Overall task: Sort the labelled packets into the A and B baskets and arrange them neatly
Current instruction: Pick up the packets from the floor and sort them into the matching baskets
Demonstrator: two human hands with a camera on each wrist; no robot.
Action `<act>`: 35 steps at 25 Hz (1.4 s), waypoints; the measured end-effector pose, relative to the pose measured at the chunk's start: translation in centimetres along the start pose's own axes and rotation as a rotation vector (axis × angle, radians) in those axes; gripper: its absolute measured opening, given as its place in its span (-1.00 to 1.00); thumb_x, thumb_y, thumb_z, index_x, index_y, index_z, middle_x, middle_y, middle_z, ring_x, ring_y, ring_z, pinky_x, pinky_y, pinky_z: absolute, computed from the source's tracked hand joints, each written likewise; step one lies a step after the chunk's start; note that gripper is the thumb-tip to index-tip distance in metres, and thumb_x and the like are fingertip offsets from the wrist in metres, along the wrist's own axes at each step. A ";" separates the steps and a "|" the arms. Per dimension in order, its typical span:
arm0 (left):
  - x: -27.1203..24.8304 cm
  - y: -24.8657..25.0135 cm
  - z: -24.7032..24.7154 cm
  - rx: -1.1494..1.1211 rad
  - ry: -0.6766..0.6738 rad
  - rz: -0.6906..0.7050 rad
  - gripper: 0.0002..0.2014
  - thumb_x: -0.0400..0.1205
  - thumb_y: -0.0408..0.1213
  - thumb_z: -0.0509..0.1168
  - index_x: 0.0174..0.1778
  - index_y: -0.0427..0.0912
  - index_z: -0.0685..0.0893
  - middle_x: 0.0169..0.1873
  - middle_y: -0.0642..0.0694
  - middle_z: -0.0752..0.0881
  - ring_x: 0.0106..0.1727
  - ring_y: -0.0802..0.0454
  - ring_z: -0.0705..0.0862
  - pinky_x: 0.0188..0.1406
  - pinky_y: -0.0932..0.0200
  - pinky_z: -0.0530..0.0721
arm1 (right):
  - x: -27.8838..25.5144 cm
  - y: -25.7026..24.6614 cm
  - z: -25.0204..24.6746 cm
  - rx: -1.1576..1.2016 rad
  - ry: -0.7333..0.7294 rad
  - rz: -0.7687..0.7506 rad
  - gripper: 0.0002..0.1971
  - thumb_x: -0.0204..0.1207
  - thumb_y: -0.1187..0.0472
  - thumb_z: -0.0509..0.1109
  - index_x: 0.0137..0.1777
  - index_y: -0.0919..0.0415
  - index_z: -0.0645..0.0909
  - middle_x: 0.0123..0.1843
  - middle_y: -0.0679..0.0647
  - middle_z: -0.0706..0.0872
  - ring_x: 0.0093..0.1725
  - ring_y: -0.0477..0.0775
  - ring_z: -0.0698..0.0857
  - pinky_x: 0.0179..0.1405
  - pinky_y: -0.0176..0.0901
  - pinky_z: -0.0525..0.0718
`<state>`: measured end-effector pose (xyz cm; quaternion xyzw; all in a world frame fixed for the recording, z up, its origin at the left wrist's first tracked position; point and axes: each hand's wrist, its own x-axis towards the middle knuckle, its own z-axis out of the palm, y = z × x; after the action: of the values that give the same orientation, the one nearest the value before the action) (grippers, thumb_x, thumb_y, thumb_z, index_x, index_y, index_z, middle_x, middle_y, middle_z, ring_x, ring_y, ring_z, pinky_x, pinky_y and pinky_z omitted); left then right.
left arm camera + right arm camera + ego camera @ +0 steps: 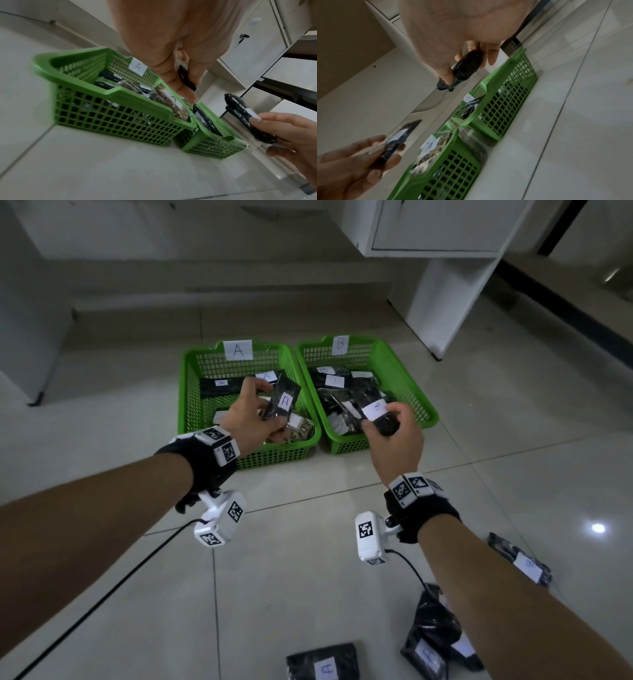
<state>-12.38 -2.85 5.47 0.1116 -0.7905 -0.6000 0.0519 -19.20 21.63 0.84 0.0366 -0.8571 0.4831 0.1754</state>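
Two green baskets stand side by side on the floor: basket A (186, 392) on the left and basket B (404, 371) on the right, each holding several dark labelled packets. My left hand (253, 419) grips a black packet marked A (282, 400) over basket A. My right hand (397, 436) grips a black packet with a white label (375, 410) over the near end of basket B. In the left wrist view the A packet (186, 77) sits between thumb and fingers. In the right wrist view the other packet (464, 69) is held the same way.
More packets lie on the floor near me: one marked A (323, 662) at the bottom, a pile (435, 635) under my right forearm, another (520, 559) to its right. White cabinets (442, 268) stand behind the baskets. Camera cables (102, 601) trail across the tiles.
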 end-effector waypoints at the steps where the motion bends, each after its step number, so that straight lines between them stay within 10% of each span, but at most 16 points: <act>1: 0.8 0.3 0.9 0.005 0.010 0.030 -0.63 0.63 -0.49 0.36 0.23 -0.12 0.38 0.02 -0.24 0.74 -0.23 -0.22 0.84 -0.31 -0.19 0.82 | 1.0 0.6 -0.3 -0.030 0.018 0.009 -0.58 0.39 0.08 0.63 0.20 0.15 0.62 0.07 0.07 0.74 0.06 0.15 0.69 0.00 -0.03 0.68; 8: 7.4 -0.7 5.8 0.516 0.319 0.052 -0.74 0.64 -0.08 0.28 0.23 0.00 0.60 0.09 -0.06 0.75 0.19 -0.17 0.66 0.25 -0.14 0.60 | 6.2 4.0 -0.4 -0.244 -0.043 -0.091 -0.69 0.42 0.08 0.59 0.11 0.08 0.64 0.09 0.06 0.69 0.11 0.11 0.60 0.00 -0.08 0.57; 14: 9.5 -3.9 3.6 1.005 -0.114 -0.376 -0.44 0.63 0.19 -0.09 0.49 0.03 0.40 0.49 -0.24 0.49 0.56 -0.29 0.30 0.53 -0.24 0.21 | 8.6 5.6 2.1 -0.567 -0.214 0.006 -0.64 0.50 -0.23 0.48 -0.01 0.06 0.70 0.02 0.10 0.74 0.05 0.24 0.71 0.24 0.13 0.61; 19: 8.6 -3.0 4.2 0.988 -0.059 -0.426 -0.36 0.68 0.27 -0.14 0.70 0.20 -0.01 0.73 -0.24 -0.15 0.71 -0.36 -0.15 0.61 -0.45 -0.02 | 6.5 5.8 1.1 -0.625 -0.238 -0.034 -0.54 0.66 -0.18 0.20 0.31 0.10 0.69 0.34 0.13 0.69 0.44 0.28 0.53 0.67 0.34 0.14; 24: 5.5 1.4 8.0 1.068 0.053 0.034 -0.54 0.62 0.00 0.15 0.40 -0.12 0.51 0.55 -0.21 0.36 0.58 -0.28 0.27 0.49 -0.32 0.33 | 1.9 5.8 -5.1 -0.468 -0.127 0.042 -0.68 0.64 0.00 0.31 0.29 0.12 0.66 0.33 0.12 0.67 0.39 0.24 0.54 0.50 0.18 0.36; 29: -1.1 3.8 16.9 0.924 -0.497 0.378 -0.76 0.66 -0.11 0.21 0.14 -0.09 0.67 0.21 -0.14 0.65 0.24 -0.18 0.62 0.22 0.03 0.56 | -2.6 8.8 -14.7 -0.600 -0.113 0.357 -0.65 0.56 0.14 0.34 0.35 0.08 0.59 0.40 0.11 0.61 0.46 0.21 0.48 0.47 0.12 0.38; 35: -9.2 2.7 25.6 1.006 -1.090 0.459 -0.58 0.64 0.06 0.30 0.38 0.01 0.53 0.41 -0.01 0.50 0.40 -0.06 0.51 0.36 0.03 0.49 | -8.3 13.9 -25.0 -0.695 -0.290 0.706 -0.51 0.36 0.12 0.41 0.34 -0.02 0.56 0.38 0.09 0.55 0.41 0.25 0.53 0.39 0.14 0.54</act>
<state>-9.31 24.02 1.50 -0.3556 -0.8851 -0.1134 -0.2781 -8.05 49.13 -1.50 -0.2488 -0.9425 0.1897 -0.1173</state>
